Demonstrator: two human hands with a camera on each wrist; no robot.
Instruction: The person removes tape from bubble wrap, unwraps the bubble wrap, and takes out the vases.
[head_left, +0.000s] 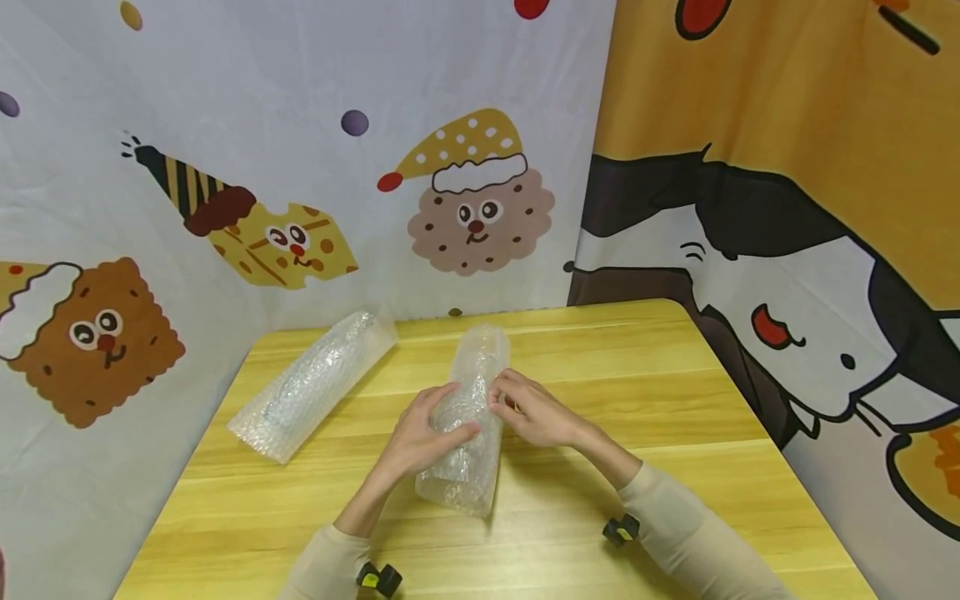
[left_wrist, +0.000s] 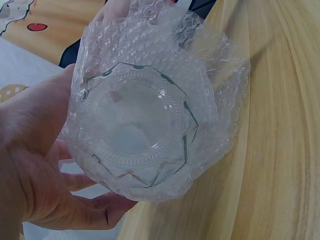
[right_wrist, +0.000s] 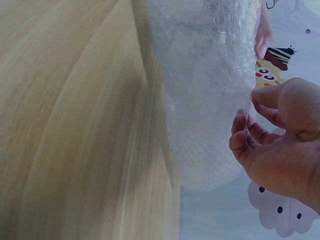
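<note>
A long bundle of bubble wrap (head_left: 462, 492) lies on the table in front of me. Through its open end the left wrist view shows a clear glass vessel (left_wrist: 134, 122) with a round base and a faceted outline; its full shape is hidden. My left hand (head_left: 417, 435) holds the bundle from the left, thumb on top and fingers round the far side. At the right side, my right hand (head_left: 536, 412) pinches the edge of the bubble wrap between thumb and forefinger, its other fingers curled, as the right wrist view also shows.
To the left on the wooden table (head_left: 637, 367) lies a second bubble-wrapped bundle (head_left: 315, 383), set at a slant near the left edge. Cloth hangings with cartoon prints (head_left: 480, 225) stand close behind the table and along its sides.
</note>
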